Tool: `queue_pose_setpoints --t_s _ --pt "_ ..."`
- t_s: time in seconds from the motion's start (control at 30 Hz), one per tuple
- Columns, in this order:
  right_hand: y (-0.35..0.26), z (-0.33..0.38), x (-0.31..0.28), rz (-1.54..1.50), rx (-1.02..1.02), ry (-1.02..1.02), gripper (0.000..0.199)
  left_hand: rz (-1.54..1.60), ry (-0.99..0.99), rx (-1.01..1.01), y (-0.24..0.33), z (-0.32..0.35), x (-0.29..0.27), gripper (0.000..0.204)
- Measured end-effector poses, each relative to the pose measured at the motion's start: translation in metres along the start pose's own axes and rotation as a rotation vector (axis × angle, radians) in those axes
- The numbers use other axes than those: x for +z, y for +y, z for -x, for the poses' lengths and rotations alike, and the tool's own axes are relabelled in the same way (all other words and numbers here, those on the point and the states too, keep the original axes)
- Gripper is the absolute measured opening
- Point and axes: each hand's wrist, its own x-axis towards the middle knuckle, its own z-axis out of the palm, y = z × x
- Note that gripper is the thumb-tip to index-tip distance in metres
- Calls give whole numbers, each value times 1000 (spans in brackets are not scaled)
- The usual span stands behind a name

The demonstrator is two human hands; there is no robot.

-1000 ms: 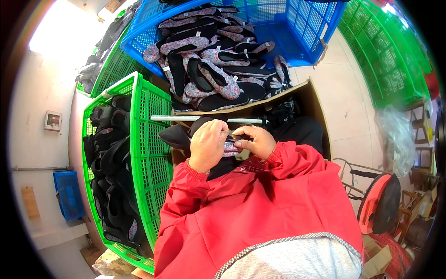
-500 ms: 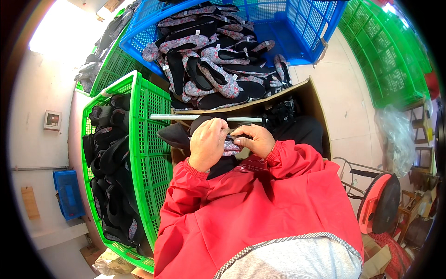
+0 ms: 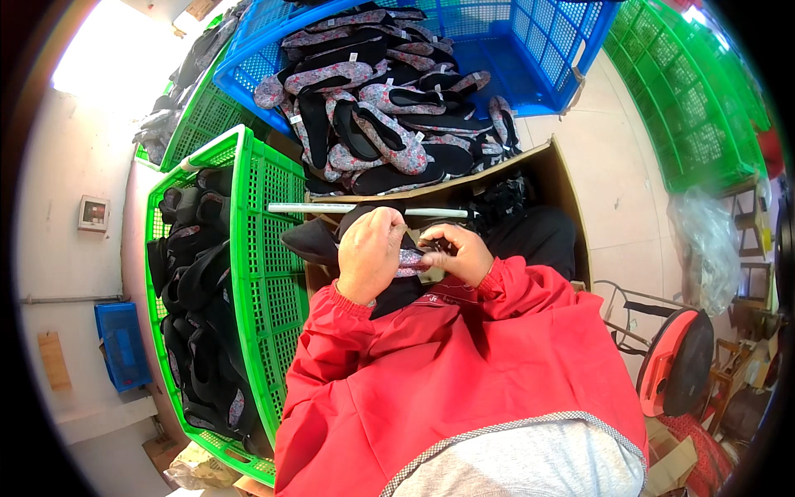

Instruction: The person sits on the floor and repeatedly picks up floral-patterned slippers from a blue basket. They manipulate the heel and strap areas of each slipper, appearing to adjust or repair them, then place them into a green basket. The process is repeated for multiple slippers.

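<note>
My left hand (image 3: 370, 255) is closed over a slipper with floral fabric (image 3: 409, 262) and black parts, held low in front of my body. Just to its right, my right hand (image 3: 460, 253) has its fingers curled, its thumb tip at the floral fabric. Something dark shows between the curled fingers, too small to name. A black, pointed slipper end (image 3: 310, 242) sticks out to the left of my left hand. Much of the held slipper is hidden behind the hands.
A white pipe (image 3: 323, 209) lies across the cardboard box (image 3: 567, 178) in front of me. Beyond it, a blue crate (image 3: 517, 70) holds many floral slippers (image 3: 389, 141). A green crate (image 3: 273, 248) of dark slippers stands at left. A red-and-black round stool (image 3: 667, 364) is at right.
My right hand has drawn slightly away from the left, its fingers more curled. The left hand stays almost in place on the slipper.
</note>
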Motion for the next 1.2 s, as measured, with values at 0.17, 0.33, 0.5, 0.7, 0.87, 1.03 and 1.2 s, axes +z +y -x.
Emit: queue_pose_setpoints --t_s 0.17,0.33,0.5,0.7,0.87,1.03,1.2 --pt "26 23 24 -11 -32 43 52 -3 63 -49 8 -10 10 7" --pt "44 32 41 -85 103 47 47 21 -22 119 16 -33 31 11" --pt "61 35 48 -403 118 127 42 1 -19 136 30 -53 43 13" --pt "56 32 44 -567 230 133 36 40 198 243 29 -49 19 12" --pt "45 27 24 -781 401 218 33 -103 192 116 14 -20 -13 16" --pt "52 21 13 -1028 512 237 26 -154 169 30 -14 11 -21 17" --pt "49 19 8 -1138 613 194 25 -119 151 -38 -21 26 -13 18"
